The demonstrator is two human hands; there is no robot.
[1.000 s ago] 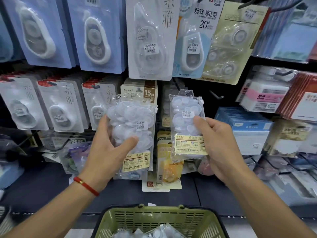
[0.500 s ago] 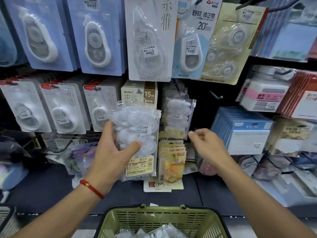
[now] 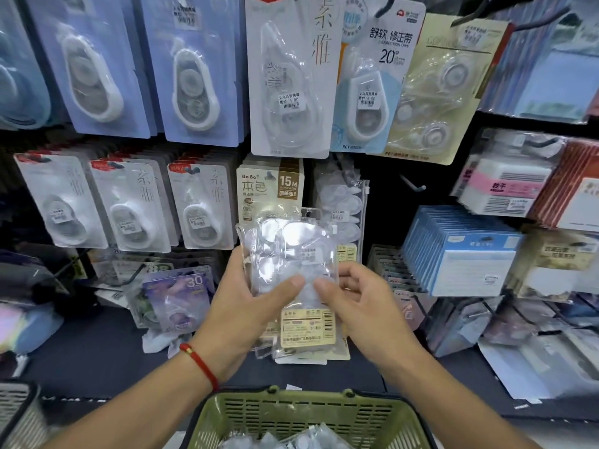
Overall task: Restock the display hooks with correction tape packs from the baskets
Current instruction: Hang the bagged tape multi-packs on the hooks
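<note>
My left hand (image 3: 246,306) grips a stack of clear correction tape packs (image 3: 291,254) with yellow labels, held upright in front of the display. My right hand (image 3: 356,306) pinches the right side of the same stack, thumb on the front. Behind it, one identical clear pack (image 3: 343,205) hangs on a hook in the middle row. An empty black hook (image 3: 415,186) sticks out just right of that pack. Below my arms a green basket (image 3: 308,413) holds more clear packs (image 3: 291,442).
Carded correction tapes (image 3: 129,202) fill the hooks to the left and above. A beige BoBo 15M pack (image 3: 269,189) hangs left of the clear pack. Blue boxes (image 3: 460,254) and sticky-note packs (image 3: 505,186) crowd the right. A grey basket (image 3: 16,413) edge shows bottom left.
My right hand let go of the pack it hung on the hook and came back left to the stack in my left hand. The stack shifted right, toward the centre.
</note>
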